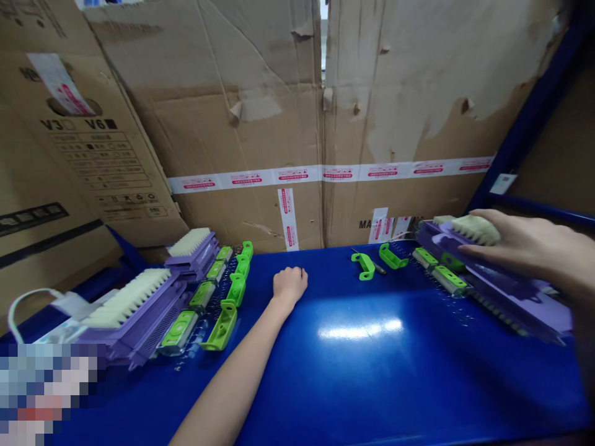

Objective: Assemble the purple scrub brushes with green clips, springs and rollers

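My left hand [290,285] rests as a closed fist on the blue table [325,384], with nothing seen sticking out of it. Over on the right, my right hand [525,241] has its thumb and fingers closed around a brush part with cream bristles [476,229], at the top of a stack of purple plastic parts [525,297]. Beside that stack lie clear-cased green pieces [449,280]. Two green brackets [364,266] lie between my hands, near a thin dark tool [380,269].
To the left stand purple parts with cream bristles [132,297], a row of clear-cased green pieces [179,331] and several green brackets [220,327]. A white cable [28,294] curves at the far left. Cardboard [246,136] walls the back; a blue frame post [515,105] rises right.
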`<state>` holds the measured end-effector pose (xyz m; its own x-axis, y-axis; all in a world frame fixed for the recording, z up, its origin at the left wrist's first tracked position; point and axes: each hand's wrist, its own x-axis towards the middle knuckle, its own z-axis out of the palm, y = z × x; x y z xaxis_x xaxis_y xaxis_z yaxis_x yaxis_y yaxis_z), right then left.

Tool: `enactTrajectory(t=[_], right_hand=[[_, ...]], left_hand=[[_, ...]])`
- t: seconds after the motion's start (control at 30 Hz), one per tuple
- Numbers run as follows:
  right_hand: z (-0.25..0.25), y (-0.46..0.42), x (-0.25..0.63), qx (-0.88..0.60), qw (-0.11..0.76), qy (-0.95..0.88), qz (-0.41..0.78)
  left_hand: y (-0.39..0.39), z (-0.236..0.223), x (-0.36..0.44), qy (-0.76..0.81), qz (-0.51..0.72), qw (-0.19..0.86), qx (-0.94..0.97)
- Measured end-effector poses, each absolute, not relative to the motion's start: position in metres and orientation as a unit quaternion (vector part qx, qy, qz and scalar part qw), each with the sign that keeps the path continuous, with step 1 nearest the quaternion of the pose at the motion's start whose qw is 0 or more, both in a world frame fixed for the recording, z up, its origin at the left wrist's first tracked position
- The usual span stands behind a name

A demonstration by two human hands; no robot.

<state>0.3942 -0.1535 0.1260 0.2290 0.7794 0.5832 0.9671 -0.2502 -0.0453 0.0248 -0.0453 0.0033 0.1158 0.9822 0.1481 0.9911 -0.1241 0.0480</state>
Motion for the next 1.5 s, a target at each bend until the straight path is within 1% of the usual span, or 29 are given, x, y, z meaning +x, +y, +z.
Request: enactTrajectory(t=[0.03, 0.07, 0.17, 0.27, 0.33, 0.4, 0.5, 0.6, 0.7, 0.8, 0.87, 0.97, 1.03, 1.27, 1.37, 1.5], right_hand=[[0.129, -0.150, 0.374, -0.756, 0.173, -0.596, -0.209], [0.130, -0.146, 0.354, -0.734, 0.159, -0.628, -0.204], [0.115, -0.127, 0.294, -0.628, 0.149, -0.736, -0.203], [0.086, -0.104, 0.245, -0.542, 0.140, -0.821, -0.108], [0.068, -0.091, 0.220, -0.523, 0.129, -0.840, -0.071], [0.055, -0.080, 0.202, -0.515, 0.109, -0.846, -0.083], [0.047, -0.068, 0.184, -0.498, 0.107, -0.858, -0.068], [0.046, -0.060, 0.178, -0.495, 0.107, -0.861, -0.043], [0.043, -0.055, 0.180, -0.487, 0.124, -0.864, -0.035], [0.036, -0.056, 0.185, -0.490, 0.157, -0.854, -0.078], [0.029, -0.058, 0.188, -0.513, 0.173, -0.832, -0.119], [0.018, -0.064, 0.190, -0.553, 0.190, -0.799, -0.142], [0.012, -0.067, 0.192, -0.558, 0.203, -0.792, -0.141], [0.003, -0.070, 0.206, -0.504, 0.238, -0.820, -0.132], [-0.002, -0.070, 0.217, -0.507, 0.249, -0.813, -0.143], [-0.010, -0.069, 0.229, -0.522, 0.239, -0.807, -0.139]], left_hand=[[-0.045, 0.003, 0.025, -0.661, -0.072, 0.032, -0.747], [-0.045, 0.003, 0.025, -0.660, -0.073, 0.033, -0.747], [-0.044, 0.001, 0.024, -0.658, -0.078, 0.035, -0.748], [-0.044, 0.000, 0.024, -0.657, -0.082, 0.035, -0.748], [-0.044, 0.000, 0.024, -0.658, -0.081, 0.032, -0.748], [-0.044, 0.002, 0.024, -0.663, -0.080, 0.022, -0.744], [-0.044, 0.005, 0.023, -0.676, -0.086, 0.008, -0.732], [-0.046, 0.007, 0.022, -0.685, -0.101, 0.001, -0.722], [-0.048, 0.006, 0.020, -0.675, -0.153, -0.005, -0.721], [-0.049, 0.003, 0.018, -0.626, -0.242, 0.014, -0.741], [-0.049, 0.001, 0.018, -0.564, -0.274, 0.029, -0.778], [-0.049, 0.000, 0.018, -0.478, -0.261, 0.038, -0.838], [-0.050, -0.001, 0.018, -0.455, -0.245, 0.040, -0.855], [-0.047, -0.004, 0.019, -0.455, -0.261, 0.044, -0.850], [-0.044, -0.007, 0.019, -0.466, -0.254, 0.051, -0.846], [-0.042, -0.009, 0.019, -0.469, -0.255, 0.058, -0.843]])
